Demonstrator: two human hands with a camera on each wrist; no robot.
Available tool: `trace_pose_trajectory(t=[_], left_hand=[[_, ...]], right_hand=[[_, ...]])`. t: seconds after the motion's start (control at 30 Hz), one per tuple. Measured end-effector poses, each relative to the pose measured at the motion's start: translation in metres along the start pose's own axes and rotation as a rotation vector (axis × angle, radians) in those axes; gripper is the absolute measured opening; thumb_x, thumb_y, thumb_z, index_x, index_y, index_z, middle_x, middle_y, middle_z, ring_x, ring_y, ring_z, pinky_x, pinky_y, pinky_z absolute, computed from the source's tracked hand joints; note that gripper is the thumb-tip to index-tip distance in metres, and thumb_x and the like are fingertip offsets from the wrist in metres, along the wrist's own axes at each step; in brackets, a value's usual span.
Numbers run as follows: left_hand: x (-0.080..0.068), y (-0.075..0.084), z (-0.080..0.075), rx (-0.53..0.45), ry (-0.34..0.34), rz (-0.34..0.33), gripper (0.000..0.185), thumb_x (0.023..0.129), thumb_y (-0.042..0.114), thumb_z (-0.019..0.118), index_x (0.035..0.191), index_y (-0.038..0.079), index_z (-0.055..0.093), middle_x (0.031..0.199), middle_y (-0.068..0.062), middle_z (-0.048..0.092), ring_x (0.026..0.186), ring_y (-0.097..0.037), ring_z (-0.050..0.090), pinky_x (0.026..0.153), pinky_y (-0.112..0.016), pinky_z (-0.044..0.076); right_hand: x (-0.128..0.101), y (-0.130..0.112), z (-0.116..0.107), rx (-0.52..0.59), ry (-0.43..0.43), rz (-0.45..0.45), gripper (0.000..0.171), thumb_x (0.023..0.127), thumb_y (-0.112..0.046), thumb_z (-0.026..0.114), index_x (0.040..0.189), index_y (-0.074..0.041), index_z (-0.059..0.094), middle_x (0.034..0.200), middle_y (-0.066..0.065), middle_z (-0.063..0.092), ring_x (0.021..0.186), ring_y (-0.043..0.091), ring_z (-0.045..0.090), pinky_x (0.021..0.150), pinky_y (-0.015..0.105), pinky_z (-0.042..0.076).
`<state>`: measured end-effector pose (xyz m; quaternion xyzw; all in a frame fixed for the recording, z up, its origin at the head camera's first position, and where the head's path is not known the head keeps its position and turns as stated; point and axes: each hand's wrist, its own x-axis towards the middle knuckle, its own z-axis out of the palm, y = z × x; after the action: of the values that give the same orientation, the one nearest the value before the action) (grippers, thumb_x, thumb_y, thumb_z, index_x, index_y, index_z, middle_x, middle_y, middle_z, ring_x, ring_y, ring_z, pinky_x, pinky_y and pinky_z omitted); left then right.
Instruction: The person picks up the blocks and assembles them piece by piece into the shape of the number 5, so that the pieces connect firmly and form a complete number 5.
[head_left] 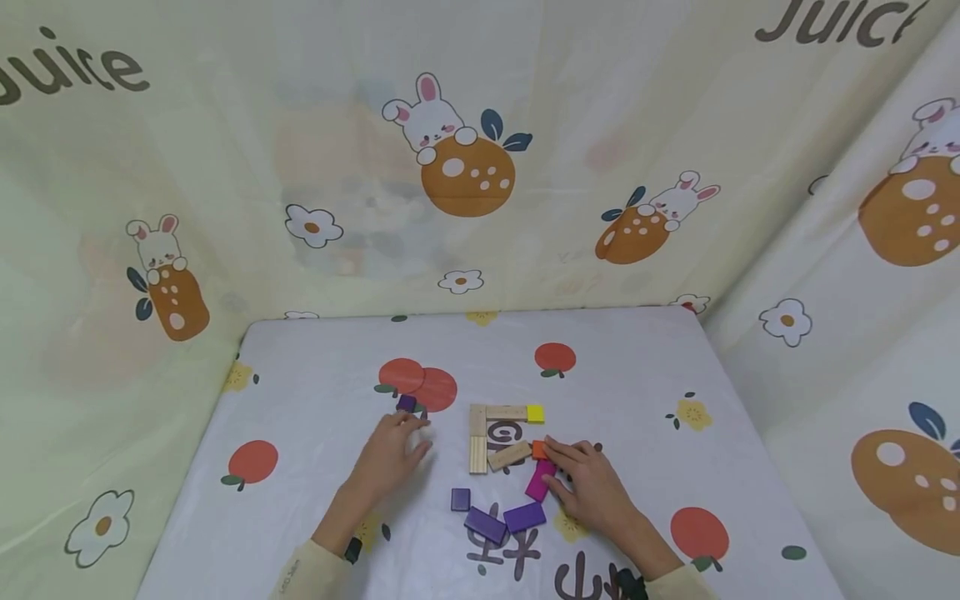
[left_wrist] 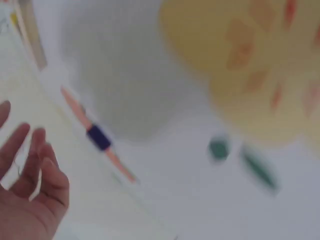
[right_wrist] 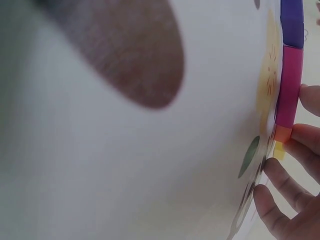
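My left hand (head_left: 405, 432) lies flat on the cloth, fingers relaxed and holding nothing, just short of a small purple block (head_left: 406, 403). In the left wrist view the left hand (left_wrist: 27, 170) shows loose, spread fingers, and the purple block (left_wrist: 98, 137) is blurred. My right hand (head_left: 561, 463) stretches its fingers to an orange block (head_left: 538, 450) and a magenta block (head_left: 540, 480). The right wrist view shows its fingertips (right_wrist: 302, 136) against the orange block (right_wrist: 283, 133) and the magenta block (right_wrist: 290, 85). A tilted wooden block (head_left: 509, 455) lies beside them.
Wooden blocks (head_left: 477, 437) and a yellow cube (head_left: 535, 413) form a corner in the middle of the table (head_left: 315, 367). Three purple blocks (head_left: 487, 525) lie near the front. Printed curtains close the back and the right side.
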<state>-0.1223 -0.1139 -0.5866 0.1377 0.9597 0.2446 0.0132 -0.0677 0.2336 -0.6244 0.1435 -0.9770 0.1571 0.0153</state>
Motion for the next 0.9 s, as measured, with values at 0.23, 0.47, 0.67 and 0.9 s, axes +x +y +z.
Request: trace_pose_trajectory(t=[0.23, 0.47, 0.67, 0.9], left_hand=[[0.031, -0.008, -0.025, 0.041, 0.205, -0.047, 0.033, 0.094, 0.018, 0.081, 0.122, 0.001, 0.075, 0.116, -0.02, 0.075, 0.098, -0.035, 0.064, 0.083, -0.046, 0.061], [0.05, -0.016, -0.016, 0.179, 0.164, -0.115, 0.034, 0.094, 0.025, 0.079, 0.116, -0.001, 0.076, 0.114, -0.023, 0.074, 0.091, -0.037, 0.064, 0.076, -0.049, 0.061], [0.056, -0.027, -0.003, 0.206, 0.087, -0.183, 0.032, 0.094, 0.026, 0.08, 0.109, -0.001, 0.073, 0.109, -0.022, 0.075, 0.089, -0.035, 0.064, 0.076, -0.048, 0.059], [0.055, -0.031, 0.0, 0.113, 0.062, -0.176, 0.022, 0.093, 0.018, 0.077, 0.103, -0.001, 0.076, 0.112, -0.022, 0.074, 0.098, -0.035, 0.066, 0.082, -0.047, 0.06]], right_hand=[[0.0, -0.001, -0.001, 0.003, -0.004, 0.01, 0.058, 0.094, -0.04, 0.08, 0.144, -0.017, 0.067, 0.153, -0.004, 0.064, 0.112, 0.017, 0.06, 0.095, 0.04, 0.058], [0.001, -0.002, -0.001, 0.007, -0.021, 0.02, 0.058, 0.094, -0.04, 0.08, 0.145, -0.017, 0.066, 0.153, -0.004, 0.064, 0.113, 0.018, 0.06, 0.096, 0.041, 0.058], [0.001, -0.002, -0.001, 0.018, -0.031, 0.027, 0.058, 0.094, -0.04, 0.08, 0.145, -0.016, 0.066, 0.154, -0.004, 0.064, 0.113, 0.018, 0.06, 0.097, 0.042, 0.058], [0.001, -0.001, -0.002, 0.009, -0.03, 0.023, 0.058, 0.094, -0.041, 0.079, 0.145, -0.017, 0.066, 0.154, -0.004, 0.063, 0.113, 0.018, 0.06, 0.096, 0.041, 0.057]])
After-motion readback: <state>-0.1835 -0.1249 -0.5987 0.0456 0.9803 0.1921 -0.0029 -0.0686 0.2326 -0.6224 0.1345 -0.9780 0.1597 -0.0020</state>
